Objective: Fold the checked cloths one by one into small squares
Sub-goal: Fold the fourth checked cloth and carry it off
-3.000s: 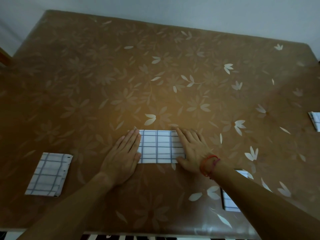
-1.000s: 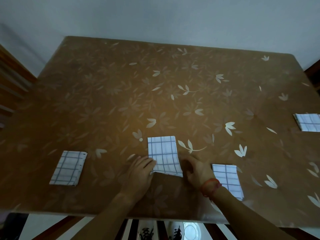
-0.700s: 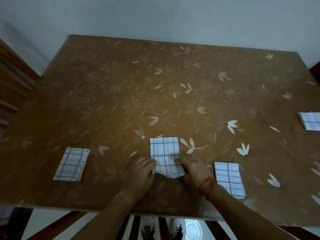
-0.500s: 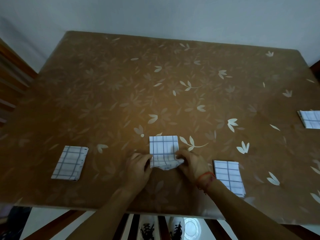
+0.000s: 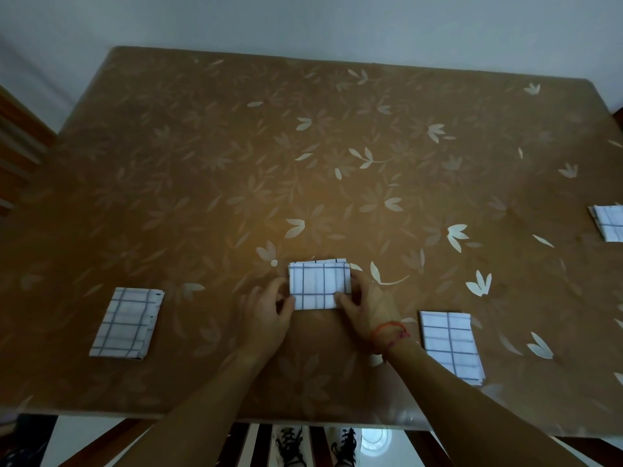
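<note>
A white cloth with a blue check lies folded into a small near-square on the brown flowered table, close to the near edge. My left hand pinches its near left corner. My right hand, a red cord round the wrist, pinches its near right corner. Three more folded checked cloths lie flat: one at the left, one just right of my right wrist, one at the far right edge.
A wall runs behind the table's far edge. Wooden chair parts stand at the left. Below the table's near edge I see shoes on a pale floor.
My hands lifted the near half of the middle cloth and laid it over the far half, halving it into a smaller square. The camera view drew back from the table.
</note>
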